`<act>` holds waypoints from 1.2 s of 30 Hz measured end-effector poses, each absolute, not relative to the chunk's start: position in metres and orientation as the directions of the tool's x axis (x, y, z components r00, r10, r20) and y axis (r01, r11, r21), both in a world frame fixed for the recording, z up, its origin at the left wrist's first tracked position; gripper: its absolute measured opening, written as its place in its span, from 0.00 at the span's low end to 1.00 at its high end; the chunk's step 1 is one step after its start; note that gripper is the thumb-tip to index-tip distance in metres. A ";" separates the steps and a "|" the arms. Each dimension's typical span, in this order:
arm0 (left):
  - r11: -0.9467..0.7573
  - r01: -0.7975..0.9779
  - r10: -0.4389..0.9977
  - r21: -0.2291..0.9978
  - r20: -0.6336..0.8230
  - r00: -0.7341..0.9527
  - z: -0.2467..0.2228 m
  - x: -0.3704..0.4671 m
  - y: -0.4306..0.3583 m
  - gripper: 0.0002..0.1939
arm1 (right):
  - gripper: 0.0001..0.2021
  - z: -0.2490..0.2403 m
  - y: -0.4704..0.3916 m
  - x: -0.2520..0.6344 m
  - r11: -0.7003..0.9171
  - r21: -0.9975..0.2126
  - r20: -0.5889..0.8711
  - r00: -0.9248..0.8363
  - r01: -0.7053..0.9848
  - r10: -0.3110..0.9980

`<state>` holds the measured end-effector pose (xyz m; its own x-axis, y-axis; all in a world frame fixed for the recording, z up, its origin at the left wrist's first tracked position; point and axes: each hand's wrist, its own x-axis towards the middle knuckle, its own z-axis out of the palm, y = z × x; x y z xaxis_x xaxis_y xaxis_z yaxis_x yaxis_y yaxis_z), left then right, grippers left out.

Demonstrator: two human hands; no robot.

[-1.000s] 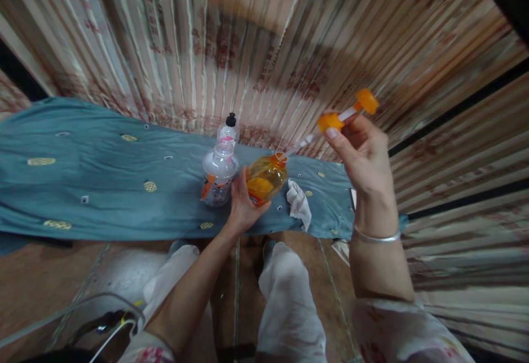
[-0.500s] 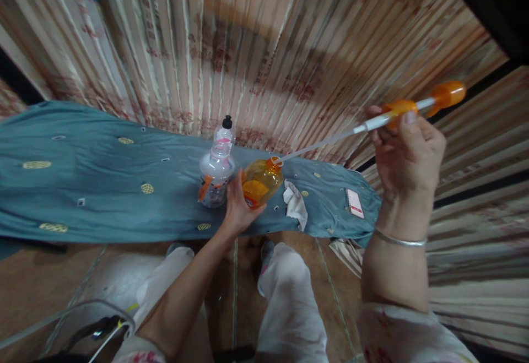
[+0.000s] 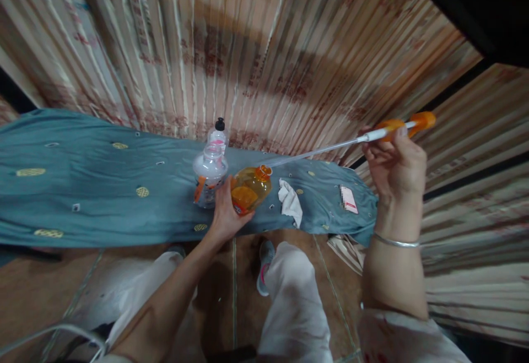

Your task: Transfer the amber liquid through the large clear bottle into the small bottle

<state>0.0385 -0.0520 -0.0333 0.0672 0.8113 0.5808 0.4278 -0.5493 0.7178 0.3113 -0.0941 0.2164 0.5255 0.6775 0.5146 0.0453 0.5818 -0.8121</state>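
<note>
My left hand (image 3: 226, 214) is closed round the side of a see-through orange bottle (image 3: 258, 189), which has an open neck and leans to the right. High on the right, my right hand (image 3: 397, 162) holds a pump dispenser (image 3: 374, 135) by its orange collar, fingers and thumb pinched on it. From its white barrel a long clear tube slants down left to the bottle's mouth. Whether the tube's tip is inside the neck or just behind it, I cannot tell. Left of the orange bottle stands a clear bottle (image 3: 210, 167), close beside my left hand.
Behind the clear bottle stands another with a black pump top (image 3: 220, 125). A crumpled white tissue (image 3: 290, 202) and a pink-white phone or card (image 3: 349, 200) lie on the teal cloth (image 3: 99, 187). Pleated curtains (image 3: 248, 49) hang behind; a dark bar (image 3: 458, 90) crosses at right.
My right hand and the pump have moved down and left, and less white stem shows between collar and orange head. The orange bottle and left hand sit slightly lower and left in view.
</note>
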 end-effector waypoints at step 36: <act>-0.623 0.413 0.774 0.664 0.599 0.205 -0.030 0.025 -0.091 0.62 | 0.13 0.005 0.081 0.190 0.566 0.133 0.105 -0.579 0.814 0.809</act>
